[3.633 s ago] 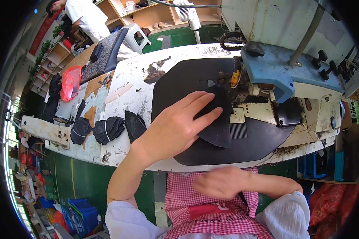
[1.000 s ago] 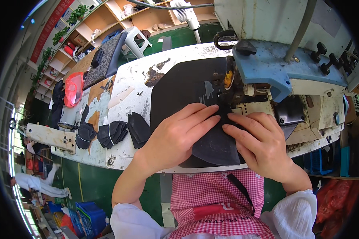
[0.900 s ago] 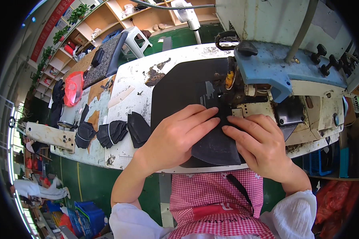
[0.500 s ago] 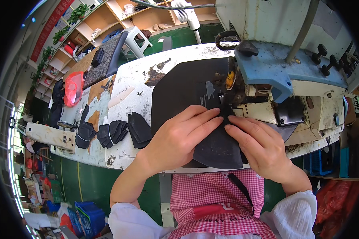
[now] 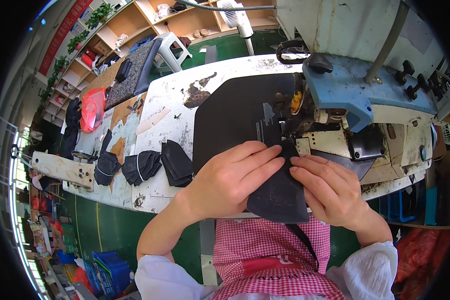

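- While steadying the black piece (image 5: 279, 200), at 7 o'clock from the machine (image 5: 337, 82), keep tension even.
- Left grip (image 5: 230, 175) at 9 o'clock, right grip (image 5: 334, 189) at 3, fingertips (image 5: 278, 160) touching it; undersides hidden, can't tell whether pinching.
- Avoid twisting.

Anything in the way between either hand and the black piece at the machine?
Nothing visible. The left hand touches the black piece from its left, the right hand from its right. The tied black bundles lie off to the left on the table.

Panel (image 5: 279, 200) before machine (image 5: 335, 90), bundles (image 5: 141, 168) left
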`<state>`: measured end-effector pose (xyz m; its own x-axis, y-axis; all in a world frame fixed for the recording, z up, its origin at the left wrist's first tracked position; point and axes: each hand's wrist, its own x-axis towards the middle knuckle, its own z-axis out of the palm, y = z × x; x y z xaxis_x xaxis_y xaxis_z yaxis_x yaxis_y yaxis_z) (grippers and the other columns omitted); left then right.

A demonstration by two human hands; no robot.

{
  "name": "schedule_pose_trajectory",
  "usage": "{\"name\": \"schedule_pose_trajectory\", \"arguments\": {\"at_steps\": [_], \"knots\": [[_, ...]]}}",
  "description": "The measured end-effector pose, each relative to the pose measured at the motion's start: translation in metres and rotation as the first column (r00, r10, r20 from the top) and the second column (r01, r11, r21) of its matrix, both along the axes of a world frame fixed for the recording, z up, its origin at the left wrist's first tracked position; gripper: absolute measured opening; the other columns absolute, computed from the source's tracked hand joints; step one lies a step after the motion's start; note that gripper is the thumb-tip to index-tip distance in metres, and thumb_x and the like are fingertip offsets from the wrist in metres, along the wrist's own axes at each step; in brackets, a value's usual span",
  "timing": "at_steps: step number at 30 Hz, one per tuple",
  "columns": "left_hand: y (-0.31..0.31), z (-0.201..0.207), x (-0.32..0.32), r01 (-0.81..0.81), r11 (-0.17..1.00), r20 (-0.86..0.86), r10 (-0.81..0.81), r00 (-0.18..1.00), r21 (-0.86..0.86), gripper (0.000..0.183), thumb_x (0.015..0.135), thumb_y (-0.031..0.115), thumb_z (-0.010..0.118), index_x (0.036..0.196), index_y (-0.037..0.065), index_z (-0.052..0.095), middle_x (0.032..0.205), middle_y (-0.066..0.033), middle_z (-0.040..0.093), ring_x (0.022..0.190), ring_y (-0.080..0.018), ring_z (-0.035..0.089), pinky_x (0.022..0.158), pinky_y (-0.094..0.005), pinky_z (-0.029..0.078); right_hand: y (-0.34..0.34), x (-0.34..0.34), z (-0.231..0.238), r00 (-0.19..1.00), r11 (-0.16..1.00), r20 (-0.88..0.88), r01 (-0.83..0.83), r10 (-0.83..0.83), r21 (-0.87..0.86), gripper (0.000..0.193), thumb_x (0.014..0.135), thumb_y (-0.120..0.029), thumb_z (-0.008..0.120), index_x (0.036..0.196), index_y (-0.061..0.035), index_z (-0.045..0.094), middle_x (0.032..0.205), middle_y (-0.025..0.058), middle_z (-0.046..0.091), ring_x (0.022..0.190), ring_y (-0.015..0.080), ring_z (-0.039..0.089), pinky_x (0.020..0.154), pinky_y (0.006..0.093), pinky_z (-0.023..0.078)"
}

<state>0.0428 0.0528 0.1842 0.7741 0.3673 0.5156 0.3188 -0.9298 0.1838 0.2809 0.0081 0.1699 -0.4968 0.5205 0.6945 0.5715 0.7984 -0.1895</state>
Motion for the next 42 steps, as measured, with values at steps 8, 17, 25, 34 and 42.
{"name": "schedule_pose_trajectory", "arguments": {"at_steps": [8, 17, 25, 34, 42], "knots": [[-0.001, 0.003, 0.001, -0.047, 0.998, 0.006, 0.047, 0.999, -0.038, 0.06, 0.064, 0.018, 0.074, 0.118, -0.005, 0.064, 0.121, -0.0212, 0.065, 0.101, -0.0385, 0.063, 0.085, -0.0429, 0.055, 0.003, -0.003, 0.002, 0.999, 0.999, -0.016, 0.033, -0.034, -0.035, 0.034, 0.072, 0.0, 0.072, 0.105, 0.0024, 0.068, 0.109, 0.016, 0.069, 0.095, 0.0297, 0.071, 0.081, 0.0355, 0.059], [0.0, 0.005, 0.001, -0.087, 0.994, -0.053, 0.083, 0.995, -0.072, 0.062, 0.064, 0.013, 0.075, 0.122, -0.004, 0.062, 0.128, -0.0199, 0.062, 0.109, -0.0391, 0.06, 0.091, -0.0437, 0.053, 0.002, -0.003, 0.005, 0.997, 0.995, 0.046, 0.061, -0.058, -0.08, 0.038, 0.072, 0.0, 0.071, 0.109, 0.0026, 0.066, 0.115, 0.0167, 0.066, 0.101, 0.0312, 0.068, 0.085, 0.0374, 0.057], [0.0, 0.003, 0.0, -0.085, 0.993, -0.038, 0.082, 0.996, -0.078, 0.06, 0.065, 0.006, 0.072, 0.123, -0.004, 0.061, 0.13, -0.0201, 0.062, 0.111, -0.0393, 0.059, 0.092, -0.0437, 0.053, 0.0, -0.006, 0.008, 0.994, 0.992, 0.09, 0.078, -0.069, -0.104, 0.041, 0.071, 0.0, 0.07, 0.112, 0.0036, 0.064, 0.119, 0.0173, 0.064, 0.107, 0.0323, 0.066, 0.089, 0.0381, 0.056], [0.0, 0.009, -0.003, -0.017, 0.993, -0.019, 0.015, 1.0, -0.118, 0.053, 0.068, 0.004, 0.067, 0.12, -0.005, 0.064, 0.126, -0.0193, 0.064, 0.106, -0.0367, 0.062, 0.088, -0.0418, 0.055, 0.0, -0.007, 0.006, 0.999, 0.996, 0.029, 0.017, -0.015, -0.087, 0.036, 0.071, 0.003, 0.069, 0.106, 0.0038, 0.066, 0.111, 0.0179, 0.067, 0.102, 0.0331, 0.068, 0.087, 0.0382, 0.057], [-0.035, 0.006, -0.024, 0.048, 0.967, -0.03, -0.042, 0.999, 0.249, 0.031, 0.075, 0.011, 0.066, 0.103, -0.001, 0.073, 0.112, -0.0128, 0.072, 0.098, -0.0252, 0.066, 0.083, -0.0337, 0.058, 0.001, 0.005, 0.022, 0.98, 0.922, -0.2, -0.069, -0.009, -0.38, 0.023, 0.079, -0.005, 0.074, 0.1, 0.0001, 0.069, 0.087, 0.0132, 0.064, 0.074, 0.0291, 0.065, 0.067, 0.0354, 0.052]]}}
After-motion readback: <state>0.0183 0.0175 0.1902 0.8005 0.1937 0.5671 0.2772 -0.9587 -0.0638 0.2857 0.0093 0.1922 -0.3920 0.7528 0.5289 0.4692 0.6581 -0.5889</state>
